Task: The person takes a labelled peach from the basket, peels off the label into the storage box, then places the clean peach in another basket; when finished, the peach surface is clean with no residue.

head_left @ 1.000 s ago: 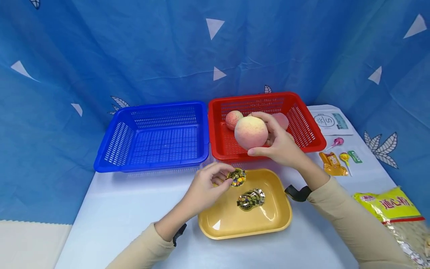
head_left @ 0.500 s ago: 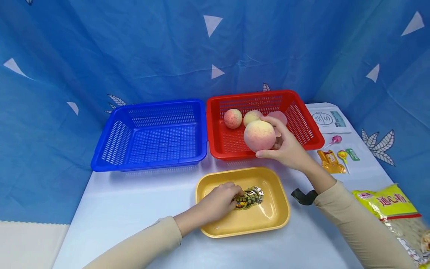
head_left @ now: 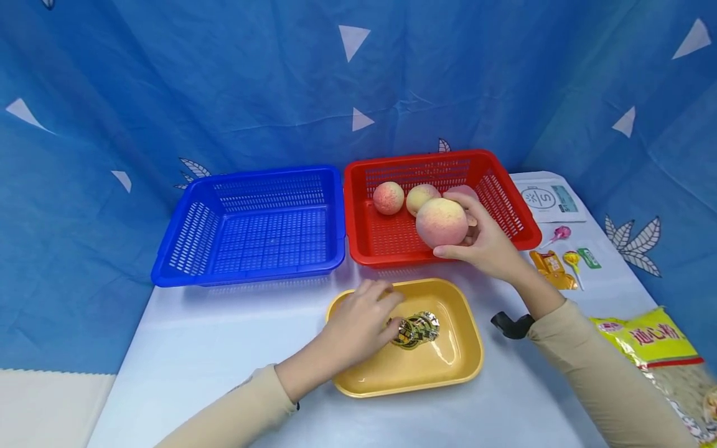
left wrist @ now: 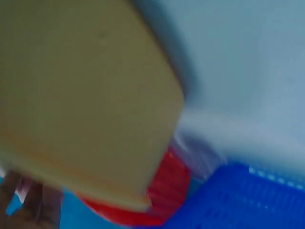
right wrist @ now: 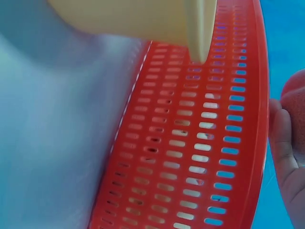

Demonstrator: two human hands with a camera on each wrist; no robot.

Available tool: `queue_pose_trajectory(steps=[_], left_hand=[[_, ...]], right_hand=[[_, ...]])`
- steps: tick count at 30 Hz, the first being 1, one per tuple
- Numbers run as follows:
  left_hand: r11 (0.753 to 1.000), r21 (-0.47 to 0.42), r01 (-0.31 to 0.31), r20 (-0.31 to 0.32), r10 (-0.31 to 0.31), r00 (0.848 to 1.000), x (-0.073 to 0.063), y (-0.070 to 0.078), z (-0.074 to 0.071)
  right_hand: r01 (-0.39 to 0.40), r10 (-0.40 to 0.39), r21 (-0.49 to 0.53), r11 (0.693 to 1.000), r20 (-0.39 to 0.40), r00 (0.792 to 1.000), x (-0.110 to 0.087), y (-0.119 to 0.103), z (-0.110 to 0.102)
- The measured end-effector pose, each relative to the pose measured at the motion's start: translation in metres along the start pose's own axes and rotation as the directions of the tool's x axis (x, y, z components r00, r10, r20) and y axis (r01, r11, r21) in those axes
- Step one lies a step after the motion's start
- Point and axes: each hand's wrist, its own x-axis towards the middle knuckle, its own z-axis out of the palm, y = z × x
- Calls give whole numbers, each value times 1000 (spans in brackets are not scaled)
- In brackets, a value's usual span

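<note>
A large pink-and-yellow peach (head_left: 441, 223) is gripped by my right hand (head_left: 488, 246) over the front of the red basket (head_left: 381, 256). In the right wrist view, that hand's fingers (right wrist: 282, 143) curl against the peach (right wrist: 296, 112). Lower down, a yellow tray (head_left: 409, 379) holds overlapping round black-and-gold stickers (head_left: 421, 330). My left hand (head_left: 355, 323) hovers over the tray's left part, fingers loosely bent and spread apart. Nothing shows between them, and the thumb tip is beside the stickers. The blurred left wrist view shows the tray's underside (left wrist: 90, 90).
Several peaches (head_left: 388, 198) lie inside the red basket. Left of it stands a blue basket (head_left: 246, 272). On the right are a white packet (head_left: 546, 200), a pink lollipop (head_left: 561, 233), a yellow lollipop (head_left: 572, 259), an orange wrapper (head_left: 551, 270) and a pasta bag (head_left: 652, 348).
My left hand brought a sticker down onto the others in the tray, let go of it and lifted slightly. My right hand moved rightward with the peach.
</note>
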Motion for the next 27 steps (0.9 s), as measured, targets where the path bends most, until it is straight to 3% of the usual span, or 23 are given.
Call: queue_pose_trajectory(steps=[3, 5, 7, 10, 14, 17, 21, 27], left_hand=[[998, -20, 66, -152, -68, 986, 11, -12, -16], [989, -42, 144, -190, -150, 970, 18, -23, -23], [970, -65, 233, -165, -241, 956, 23, -35, -26], [930, -82, 357, -57, -362, 930, 31, -52, -26], [885, -100, 455, 62, -451, 890, 38, -66, -19], [866, -125, 484, 94, -475, 875, 42, -71, -14], [857, -141, 496, 98, -487, 868, 46, -74, -10], [840, -166, 516, 94, -508, 857, 46, -73, -10]], right_hand=[[-22, 22, -40, 999, -5, 1000, 5, 2, -2], [-42, 41, -71, 997, -7, 999, 9, 4, -3], [-48, 48, -114, 992, -7, 999, 13, 7, -4], [-62, 62, -181, 982, -5, 998, 21, 12, -5], [-45, 53, -254, 966, 26, 998, 32, 24, -4], [-18, 38, -284, 959, 65, 997, 41, 31, -3], [-22, 68, -322, 946, 131, 989, 48, 35, -2], [-12, 130, -413, 911, 260, 957, 56, 35, -3]])
